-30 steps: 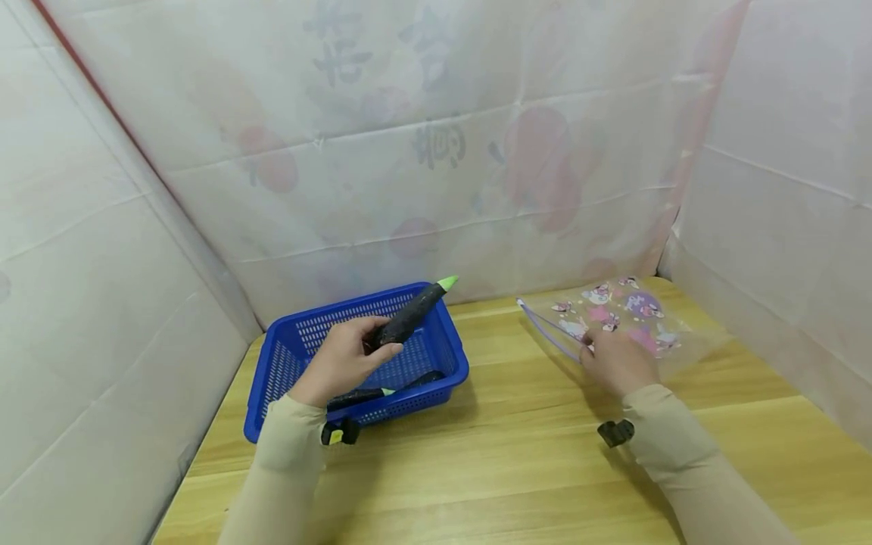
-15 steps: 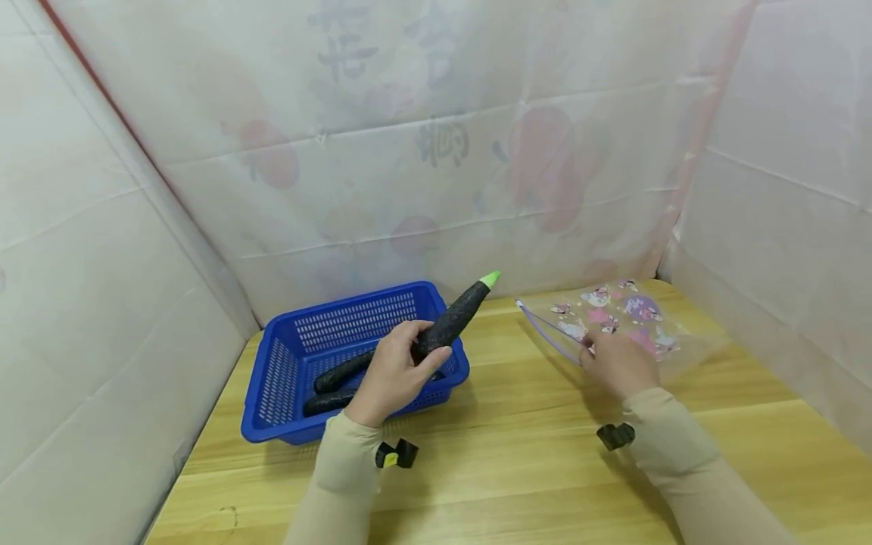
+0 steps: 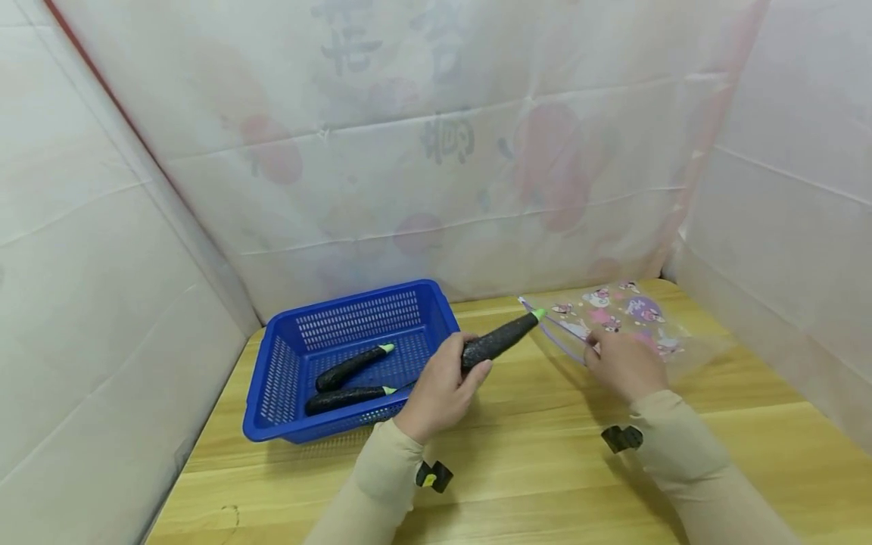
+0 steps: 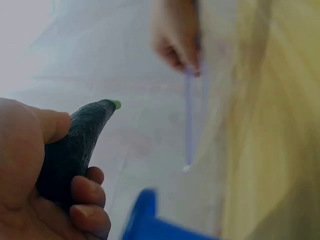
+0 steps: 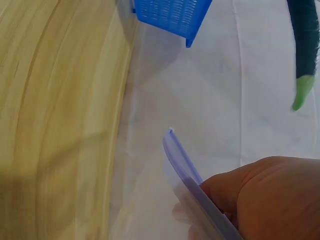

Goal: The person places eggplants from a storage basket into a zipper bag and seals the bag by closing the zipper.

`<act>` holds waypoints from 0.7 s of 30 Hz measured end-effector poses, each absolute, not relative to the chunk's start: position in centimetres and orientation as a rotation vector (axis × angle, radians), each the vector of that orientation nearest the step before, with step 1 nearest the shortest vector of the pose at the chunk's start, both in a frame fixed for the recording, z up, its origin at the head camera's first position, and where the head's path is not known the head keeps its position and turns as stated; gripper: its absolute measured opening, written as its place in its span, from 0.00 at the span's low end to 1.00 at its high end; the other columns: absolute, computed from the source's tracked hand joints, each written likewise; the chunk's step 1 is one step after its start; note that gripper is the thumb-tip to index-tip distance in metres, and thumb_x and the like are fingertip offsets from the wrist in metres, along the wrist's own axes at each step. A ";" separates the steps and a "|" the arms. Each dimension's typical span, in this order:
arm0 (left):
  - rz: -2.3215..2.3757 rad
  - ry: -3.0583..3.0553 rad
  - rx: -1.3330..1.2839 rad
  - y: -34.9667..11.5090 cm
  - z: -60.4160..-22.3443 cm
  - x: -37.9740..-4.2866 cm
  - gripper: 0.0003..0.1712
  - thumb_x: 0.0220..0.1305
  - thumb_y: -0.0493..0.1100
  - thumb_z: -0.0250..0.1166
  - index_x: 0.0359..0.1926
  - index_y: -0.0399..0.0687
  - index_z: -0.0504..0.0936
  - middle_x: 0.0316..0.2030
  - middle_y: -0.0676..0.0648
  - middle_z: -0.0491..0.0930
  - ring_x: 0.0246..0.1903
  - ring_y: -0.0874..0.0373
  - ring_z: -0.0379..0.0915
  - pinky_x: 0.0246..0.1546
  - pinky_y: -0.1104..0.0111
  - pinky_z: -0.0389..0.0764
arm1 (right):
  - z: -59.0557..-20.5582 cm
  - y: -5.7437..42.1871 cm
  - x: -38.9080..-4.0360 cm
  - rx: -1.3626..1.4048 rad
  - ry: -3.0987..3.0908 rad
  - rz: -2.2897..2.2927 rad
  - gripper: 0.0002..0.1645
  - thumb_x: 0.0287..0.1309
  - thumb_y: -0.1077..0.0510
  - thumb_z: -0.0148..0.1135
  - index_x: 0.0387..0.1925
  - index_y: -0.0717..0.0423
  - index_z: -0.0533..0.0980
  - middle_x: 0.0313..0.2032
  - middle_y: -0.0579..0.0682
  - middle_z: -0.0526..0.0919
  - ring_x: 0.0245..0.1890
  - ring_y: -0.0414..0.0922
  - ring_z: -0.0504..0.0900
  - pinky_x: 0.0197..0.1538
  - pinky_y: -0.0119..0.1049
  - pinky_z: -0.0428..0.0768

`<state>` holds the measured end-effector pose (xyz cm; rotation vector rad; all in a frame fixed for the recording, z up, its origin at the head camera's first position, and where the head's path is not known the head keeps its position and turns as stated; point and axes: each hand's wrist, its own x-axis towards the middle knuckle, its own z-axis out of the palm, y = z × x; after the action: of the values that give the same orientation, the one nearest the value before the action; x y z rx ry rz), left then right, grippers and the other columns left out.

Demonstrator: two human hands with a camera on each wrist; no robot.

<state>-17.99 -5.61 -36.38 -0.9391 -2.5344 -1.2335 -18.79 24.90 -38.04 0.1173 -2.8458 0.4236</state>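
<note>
My left hand (image 3: 441,390) grips a dark cucumber (image 3: 502,339) with a light green tip. In the head view the tip overlaps the mouth of a clear zip bag (image 3: 640,308); the wrist views show it apart from that mouth. Thumb and fingers of my right hand (image 3: 625,365) pinch the purple zip edge (image 5: 192,187), which stands slightly parted. Cartoon prints cover the bag, lying toward the right rear. Two more cucumbers lie in the blue basket (image 3: 256,386): an upper one (image 3: 354,368) and a lower one (image 3: 346,399). My left hand hides the basket's near right corner.
Under everything is a wooden table (image 3: 538,469). A pale printed sheet (image 3: 381,182) hangs along the back edge, with more sheeting (image 3: 804,189) at the right. Each wrist carries a small black camera mount (image 3: 434,477).
My left hand has carried the cucumber rightward from over the basket toward the bag, and its tip has lowered. The cucumbers in the basket have come into view. My right hand keeps pinching the bag.
</note>
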 end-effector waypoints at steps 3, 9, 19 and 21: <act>-1.166 -2.556 -0.949 -4.9 -37.0 -17.6 0.24 0.73 0.54 0.50 0.63 0.47 0.65 0.50 0.48 0.72 0.41 0.61 0.71 0.39 0.68 0.76 | -37.9 24.8 -18.8 0.124 -2.830 0.403 0.14 0.62 0.56 0.54 0.41 0.61 0.80 0.17 0.45 0.76 0.13 0.43 0.67 0.16 0.37 0.64; -1.158 -2.607 -0.888 -4.4 -37.3 -16.9 0.23 0.73 0.50 0.51 0.65 0.51 0.64 0.54 0.48 0.70 0.42 0.62 0.73 0.39 0.69 0.78 | -37.6 24.5 -18.7 0.122 -2.823 0.409 0.14 0.62 0.56 0.54 0.41 0.60 0.81 0.19 0.46 0.78 0.14 0.43 0.68 0.16 0.37 0.65; -1.082 -2.668 -0.999 -3.1 -38.3 -15.7 0.26 0.74 0.51 0.49 0.67 0.46 0.62 0.55 0.46 0.70 0.47 0.62 0.72 0.45 0.70 0.77 | -37.2 24.2 -18.2 0.141 -2.814 0.417 0.14 0.62 0.56 0.54 0.41 0.61 0.80 0.18 0.46 0.77 0.14 0.42 0.68 0.15 0.36 0.65; -1.059 -2.675 -1.003 -2.9 -38.6 -15.6 0.26 0.74 0.51 0.49 0.67 0.46 0.62 0.56 0.46 0.70 0.47 0.62 0.72 0.46 0.70 0.76 | -37.1 24.2 -18.1 0.141 -2.819 0.426 0.14 0.62 0.56 0.54 0.41 0.61 0.80 0.19 0.46 0.78 0.14 0.42 0.68 0.15 0.36 0.65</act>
<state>-15.64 -2.86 -38.65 -1.0034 -2.6754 -1.0586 -18.09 24.16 -37.14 0.1411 -2.8193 0.4256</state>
